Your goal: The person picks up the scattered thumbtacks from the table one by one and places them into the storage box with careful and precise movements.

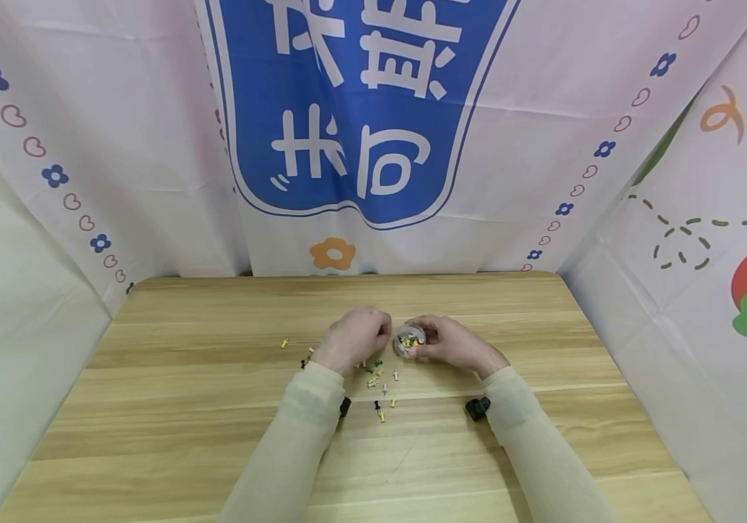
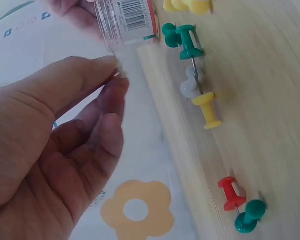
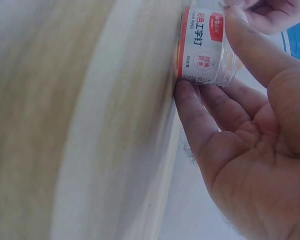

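Currently, the right hand [image 1: 453, 343] grips a clear push-pin jar [image 3: 204, 45], thumb on one side and fingers on the other. The jar stands upright on the wood-grain desk [image 1: 171, 421], at its far middle part, and mixed pins show through its open mouth. A red-and-white label reading "PUSH PINS" wraps its wall.

The left hand [image 1: 355, 338] is just to the left of the jar. Its thumb and index fingertips pinch a small pale object [image 2: 122, 74], too indistinct to identify, close to the jar mouth.

Loose push pins lie on the desk, mostly on the near side of the left hand. A black pin [image 1: 377, 405] lies beside a yellow pin [image 1: 382, 417] at the near end of the group; a separate yellow pin [image 1: 285, 343] lies farther left. A red pin [image 2: 231, 194] lies next to a green pin [image 2: 250, 216].

A banner [image 1: 347, 185] with white characters on blue hangs beyond the far edge.
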{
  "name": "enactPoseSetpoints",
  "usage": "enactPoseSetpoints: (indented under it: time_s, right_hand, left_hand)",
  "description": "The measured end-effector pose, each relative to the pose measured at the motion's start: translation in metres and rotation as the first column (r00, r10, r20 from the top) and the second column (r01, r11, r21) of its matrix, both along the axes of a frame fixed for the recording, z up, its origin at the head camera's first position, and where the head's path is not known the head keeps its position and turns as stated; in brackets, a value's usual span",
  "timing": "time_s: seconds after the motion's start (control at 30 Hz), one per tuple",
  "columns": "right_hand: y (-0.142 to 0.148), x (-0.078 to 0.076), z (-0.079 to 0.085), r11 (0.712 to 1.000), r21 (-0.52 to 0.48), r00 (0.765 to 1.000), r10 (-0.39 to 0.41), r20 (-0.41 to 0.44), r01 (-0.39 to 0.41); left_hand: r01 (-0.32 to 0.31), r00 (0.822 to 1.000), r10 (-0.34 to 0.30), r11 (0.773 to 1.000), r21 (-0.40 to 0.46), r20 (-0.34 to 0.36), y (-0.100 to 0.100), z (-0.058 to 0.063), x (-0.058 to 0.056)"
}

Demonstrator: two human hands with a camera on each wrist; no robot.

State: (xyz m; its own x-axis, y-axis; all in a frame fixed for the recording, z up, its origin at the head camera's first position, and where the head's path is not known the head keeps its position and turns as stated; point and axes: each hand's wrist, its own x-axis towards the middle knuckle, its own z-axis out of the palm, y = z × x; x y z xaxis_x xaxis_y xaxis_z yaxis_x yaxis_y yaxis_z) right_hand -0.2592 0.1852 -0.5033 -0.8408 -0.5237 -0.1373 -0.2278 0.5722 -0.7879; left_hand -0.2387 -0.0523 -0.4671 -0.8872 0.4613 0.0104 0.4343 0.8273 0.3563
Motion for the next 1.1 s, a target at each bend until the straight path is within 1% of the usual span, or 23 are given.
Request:
enactPoseSetpoints:
  time_s: [0.27, 0.43, 0.57, 0.77, 0.97, 1.1]
  right_hand:
    - [0.0, 0.001, 0.001, 1.0, 0.005, 1.0, 0.002, -0.006, -0.002]
    - [0.0, 0.002, 0.001, 1.0, 0.005, 1.0, 0.001, -0.006, -0.001]
    - [0.0, 0.001, 0.001, 1.0, 0.016, 1.0, -0.001, -0.013, 0.001]
    - [-0.001, 0.002, 0.001, 0.999, 0.039, 0.999, -0.009, -0.036, 0.011]
    - [0.0, 0.002, 0.002, 0.999, 0.046, 0.999, -0.005, -0.034, 0.007]
    - [0.0, 0.002, 0.002, 0.999, 0.043, 0.999, -0.004, -0.034, 0.005]
  left_hand:
    - [-0.001, 0.996, 0.005, 0.999, 0.037, -0.086, 0.008, 0.0, -0.002]
    - [-0.003, 0.993, 0.012, 0.997, 0.079, -0.114, 0.016, -0.001, 0.0]
    - [0.012, 0.993, 0.0, 0.995, 0.099, -0.12, 0.022, -0.003, 0.002]
    - [0.039, 0.991, -0.027, 0.995, 0.094, -0.13, 0.027, -0.005, 0.002]
    - [0.034, 0.994, -0.024, 0.996, 0.085, -0.109, 0.029, -0.006, 0.002]
    - [0.031, 0.995, -0.022, 0.996, 0.081, -0.099, 0.028, -0.005, 0.003]
